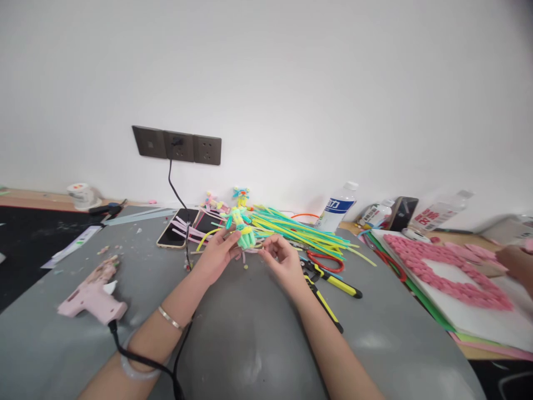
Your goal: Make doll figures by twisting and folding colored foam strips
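My left hand (220, 250) is closed on a small green and yellow pipe-cleaner figure (245, 236), held a little above the table. Just right of it, my right hand (284, 260) has its thumb and fingertips pinched together; whatever is between them is too small to make out. Behind both hands lies a loose bundle of yellow and green pipe cleaners (283, 225), with pale pink ones (180, 226) to the left. Two more small pipe-cleaner figures stand near the wall, one pink (214, 202) and one blue and yellow (241, 194).
A pink glue gun (94, 297) lies at left, its black cord passing over my left forearm. Phones (172, 236) lie behind my left hand. Yellow-black pliers (339, 283), red-handled scissors (327, 262) and a water bottle (338, 206) are at right. Another person's hand (516, 266) is beside pink artwork (453, 278).
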The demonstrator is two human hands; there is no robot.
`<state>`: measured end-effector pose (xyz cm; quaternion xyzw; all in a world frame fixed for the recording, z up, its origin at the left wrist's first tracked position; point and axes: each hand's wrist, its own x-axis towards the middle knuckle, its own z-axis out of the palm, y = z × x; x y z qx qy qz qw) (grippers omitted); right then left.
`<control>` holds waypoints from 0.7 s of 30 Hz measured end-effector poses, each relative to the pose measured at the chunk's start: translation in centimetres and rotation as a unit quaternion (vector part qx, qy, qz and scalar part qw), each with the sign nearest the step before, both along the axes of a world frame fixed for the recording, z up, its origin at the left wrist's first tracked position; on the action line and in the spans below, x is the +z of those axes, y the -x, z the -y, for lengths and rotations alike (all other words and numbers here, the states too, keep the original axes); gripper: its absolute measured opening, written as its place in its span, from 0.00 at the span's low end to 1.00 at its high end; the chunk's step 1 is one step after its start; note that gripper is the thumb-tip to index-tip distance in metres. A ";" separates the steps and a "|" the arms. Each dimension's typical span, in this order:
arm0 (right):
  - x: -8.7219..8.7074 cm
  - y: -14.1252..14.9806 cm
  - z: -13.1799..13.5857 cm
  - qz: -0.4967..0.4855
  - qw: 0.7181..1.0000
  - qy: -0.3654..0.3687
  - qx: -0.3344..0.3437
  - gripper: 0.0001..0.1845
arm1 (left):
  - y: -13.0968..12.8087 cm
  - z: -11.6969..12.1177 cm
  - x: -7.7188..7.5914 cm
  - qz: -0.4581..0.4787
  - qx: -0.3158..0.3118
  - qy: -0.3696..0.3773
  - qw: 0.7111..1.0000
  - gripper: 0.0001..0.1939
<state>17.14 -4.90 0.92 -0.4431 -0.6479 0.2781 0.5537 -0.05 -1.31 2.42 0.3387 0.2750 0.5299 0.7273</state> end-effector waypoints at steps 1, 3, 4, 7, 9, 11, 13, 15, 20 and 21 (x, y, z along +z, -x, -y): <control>-0.1 -0.2 -0.1 -0.001 1.000 -0.002 -0.006 0.09 | 0.0 -0.1 0.0 0.004 0.005 0.004 1.000 0.18; -0.5 -0.4 -0.3 0.009 1.000 -0.003 -0.020 0.08 | 0.1 -0.2 0.0 0.012 0.014 0.013 1.000 0.17; -0.6 -0.5 -0.4 0.021 0.999 -0.003 -0.025 0.07 | 0.1 -0.2 0.0 0.015 0.018 0.018 1.000 0.16; -1.2 -0.4 -0.6 0.081 0.997 0.005 -0.016 0.06 | 0.1 -0.3 0.0 0.022 0.025 0.027 0.999 0.15; -1.6 -0.2 -0.7 0.127 0.992 0.014 0.007 0.04 | 0.2 -0.3 0.0 0.026 0.027 0.029 0.999 0.15; -1.9 0.0 -0.7 0.167 0.985 0.023 0.026 0.03 | 0.2 -0.3 0.1 0.031 0.027 0.028 0.999 0.15; -2.2 0.1 -0.7 0.199 0.979 0.029 0.037 0.01 | 0.2 -0.3 0.1 0.033 0.027 0.028 0.999 0.14; -2.4 0.1 -0.7 0.225 0.973 0.032 0.042 0.02 | 0.2 -0.2 0.2 0.034 0.026 0.028 0.999 0.14; -2.4 0.2 -0.7 0.263 0.963 0.027 0.048 0.03 | 0.1 -0.1 0.4 0.033 0.021 0.029 0.999 0.13; -2.3 0.2 -0.7 0.266 0.962 0.026 0.049 0.04 | 0.1 -0.1 0.4 0.034 0.021 0.029 0.999 0.13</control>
